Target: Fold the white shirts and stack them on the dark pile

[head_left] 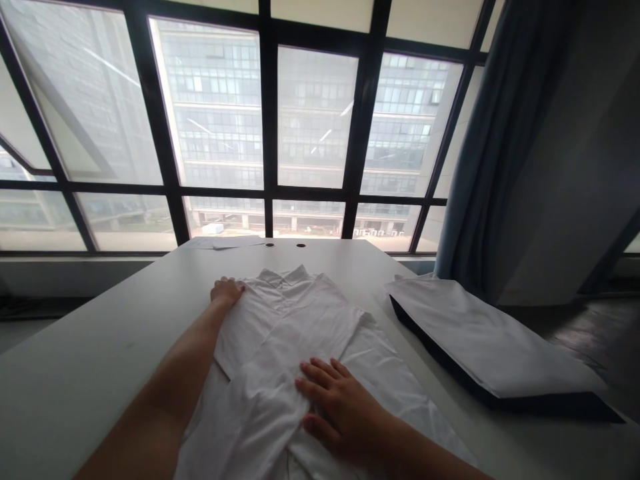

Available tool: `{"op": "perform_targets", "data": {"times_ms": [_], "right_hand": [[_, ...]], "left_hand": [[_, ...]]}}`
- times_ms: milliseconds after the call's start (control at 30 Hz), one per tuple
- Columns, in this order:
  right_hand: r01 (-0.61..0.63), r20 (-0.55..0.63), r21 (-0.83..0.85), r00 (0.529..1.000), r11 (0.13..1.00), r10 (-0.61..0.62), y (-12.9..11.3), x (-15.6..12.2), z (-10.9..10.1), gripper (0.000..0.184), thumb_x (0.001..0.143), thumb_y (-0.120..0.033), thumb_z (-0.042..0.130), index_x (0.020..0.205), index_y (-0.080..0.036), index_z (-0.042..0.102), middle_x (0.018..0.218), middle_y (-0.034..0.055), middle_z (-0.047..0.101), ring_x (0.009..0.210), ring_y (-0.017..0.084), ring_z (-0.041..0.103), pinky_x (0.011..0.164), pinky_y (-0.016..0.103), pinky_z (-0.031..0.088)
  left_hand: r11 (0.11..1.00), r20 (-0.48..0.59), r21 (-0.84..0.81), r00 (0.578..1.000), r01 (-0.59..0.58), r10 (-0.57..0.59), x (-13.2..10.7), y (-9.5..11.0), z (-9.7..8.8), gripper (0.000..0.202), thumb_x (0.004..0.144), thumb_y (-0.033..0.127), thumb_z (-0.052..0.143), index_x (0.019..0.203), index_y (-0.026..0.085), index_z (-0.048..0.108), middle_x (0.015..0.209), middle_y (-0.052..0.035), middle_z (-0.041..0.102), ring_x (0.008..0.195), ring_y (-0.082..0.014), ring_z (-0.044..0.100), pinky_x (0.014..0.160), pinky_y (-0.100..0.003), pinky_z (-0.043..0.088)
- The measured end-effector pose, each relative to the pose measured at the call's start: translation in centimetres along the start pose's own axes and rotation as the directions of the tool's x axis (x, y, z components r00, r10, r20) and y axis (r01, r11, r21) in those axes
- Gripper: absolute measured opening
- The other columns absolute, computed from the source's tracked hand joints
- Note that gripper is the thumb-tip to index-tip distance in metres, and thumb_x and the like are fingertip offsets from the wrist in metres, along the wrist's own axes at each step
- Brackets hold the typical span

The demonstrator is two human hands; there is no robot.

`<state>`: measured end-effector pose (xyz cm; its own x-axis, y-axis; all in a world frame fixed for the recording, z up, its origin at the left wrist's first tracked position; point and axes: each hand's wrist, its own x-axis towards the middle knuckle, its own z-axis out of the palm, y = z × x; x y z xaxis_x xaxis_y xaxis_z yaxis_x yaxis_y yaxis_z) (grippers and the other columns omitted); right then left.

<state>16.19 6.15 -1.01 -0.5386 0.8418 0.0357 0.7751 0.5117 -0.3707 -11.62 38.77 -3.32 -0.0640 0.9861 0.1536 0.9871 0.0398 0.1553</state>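
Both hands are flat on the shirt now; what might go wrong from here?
The folded sleeve may slip open if the right hand lifts, since only its palm pins it. The left hand presses the shirt near the collar; sliding could add creases. The shirt's right edge lies close to the table edge.

1 white shirt (300, 347), 2 hands, 1 table (90, 347), 1 folded cloth (480, 340), 1 curtain (500, 133).

The shirt (300, 353) lay at the table's (90, 347) middle; a flat bag (480, 340) lay at three o'clock of it, papers (225, 243) at eleven, before the window (310, 120).
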Motion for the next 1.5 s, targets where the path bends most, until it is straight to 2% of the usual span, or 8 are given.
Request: {"op": "perform_targets", "data": {"times_ms": [167,433,600,833,1000,1100,1300,1500], "right_hand": [[0.014,0.015,0.006,1.000,1.000,-0.014,0.2,0.2,-0.1,0.058,0.093,-0.054,0.043,0.142,-0.024,0.047,0.152,0.0119,0.038,0.142,0.032,0.030,0.116,0.054,0.017],[-0.026,0.076,-0.002,0.997,1.000,0.026,-0.2,-0.5,-0.1,0.066,0.092,-0.058,0.042,0.149,-0.024,0.037,0.157,0.0115,0.027,0.146,0.033,0.018,0.117,0.055,0.010],[-0.062,0.158,0.008,0.986,0.998,0.060,-0.8,-1.2,-0.1,0.078,0.088,-0.064,0.045,0.152,-0.023,0.029,0.160,0.0123,0.016,0.147,0.036,0.008,0.114,0.061,0.007],[-0.052,0.213,-0.012,0.976,0.999,0.053,-0.2,-1.0,0.0,0.082,0.089,-0.071,0.034,0.154,-0.022,0.020,0.161,0.0109,0.007,0.147,0.034,0.000,0.112,0.064,-0.001],[-0.011,0.135,-0.072,0.991,0.997,0.021,0.5,2.0,0.0,0.080,0.090,-0.070,0.031,0.153,-0.021,0.025,0.161,0.0110,0.014,0.148,0.031,0.007,0.115,0.058,0.003],[-0.118,-0.024,-0.152,0.993,0.981,0.116,0.7,2.2,0.4,0.069,0.095,-0.060,0.029,0.149,-0.018,0.035,0.157,0.0142,0.026,0.146,0.030,0.017,0.115,0.056,0.007],[-0.525,-0.237,-0.181,0.844,0.831,0.482,4.5,-4.1,-0.6,0.060,0.091,-0.046,0.046,0.137,-0.008,0.050,0.143,0.0217,0.046,0.134,0.032,0.042,0.108,0.044,0.033],[-0.674,-0.224,0.039,0.714,0.738,0.663,7.9,-7.1,-3.7,0.066,0.081,-0.041,0.065,0.133,-0.003,0.052,0.130,0.0243,0.057,0.125,0.033,0.052,0.101,0.038,0.041]], "left_hand": [[0.999,0.031,-0.046,0.999,0.017,-0.016,1.2,0.1,-0.1,0.037,0.093,0.044,0.054,0.112,0.014,0.066,0.112,-0.0157,0.065,0.101,-0.0276,0.064,0.081,-0.038,0.052],[0.977,0.013,-0.082,0.980,-0.196,0.197,-1.2,-0.1,-1.7,0.035,0.093,0.035,0.059,0.122,0.015,0.057,0.121,-0.0078,0.058,0.104,-0.0248,0.060,0.086,-0.042,0.053],[0.953,0.036,-0.060,0.954,-0.296,0.298,-7.3,-0.6,-2.0,0.045,0.092,0.043,0.057,0.130,0.019,0.054,0.135,-0.0119,0.052,0.119,-0.0285,0.053,0.099,-0.049,0.045],[0.894,0.257,0.050,0.871,-0.445,0.419,-17.2,-7.1,-0.4,0.066,0.096,0.059,0.023,0.153,0.025,0.026,0.159,-0.0080,0.018,0.147,-0.0290,0.016,0.114,-0.054,0.018],[0.900,0.246,0.056,0.880,-0.432,0.407,-16.1,-7.8,-2.5,0.065,0.097,0.054,0.024,0.152,0.021,0.028,0.159,-0.0097,0.019,0.147,-0.0244,0.015,0.117,-0.046,0.014],[0.930,0.247,0.097,0.914,-0.355,0.323,-15.8,-6.6,-3.8,0.064,0.096,0.051,0.028,0.150,0.017,0.032,0.157,-0.0132,0.025,0.146,-0.0253,0.018,0.116,-0.045,0.016],[0.978,0.200,0.160,0.975,-0.135,0.102,-20.0,-8.2,-4.8,0.071,0.093,0.055,0.030,0.146,0.009,0.038,0.151,-0.0207,0.035,0.140,-0.0319,0.033,0.109,-0.044,0.032],[0.991,0.172,0.135,0.984,0.028,-0.051,-23.4,-10.7,-7.3,0.057,0.082,0.051,0.050,0.116,0.008,0.063,0.123,-0.0234,0.061,0.113,-0.0340,0.058,0.088,-0.039,0.048]]}}
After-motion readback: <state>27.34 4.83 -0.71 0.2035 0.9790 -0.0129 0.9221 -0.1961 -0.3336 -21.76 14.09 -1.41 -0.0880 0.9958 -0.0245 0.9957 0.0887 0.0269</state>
